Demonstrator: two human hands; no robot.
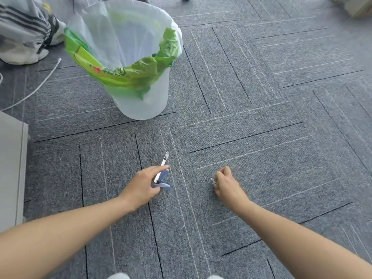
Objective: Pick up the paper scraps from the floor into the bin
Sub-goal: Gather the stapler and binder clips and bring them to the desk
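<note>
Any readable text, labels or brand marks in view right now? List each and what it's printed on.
Green bag folded over the rim of the bin: dark characters and a red mark, too blurred to read.
Scissors in the left hand: no marking visible.
Nothing else carries text.

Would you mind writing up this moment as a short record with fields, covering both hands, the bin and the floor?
left hand: closed around blue-handled scissors, blades pointing away toward the bin
right hand: fingers curled, low over the carpet, pinching a small pale scrap
bin: translucent white, upright, ahead and left of the hands
bin liner: clear bag with green plastic folded over the rim
bin contents: cannot tell
other items: white cord on the floor at left; a person's shoes at top left
</note>
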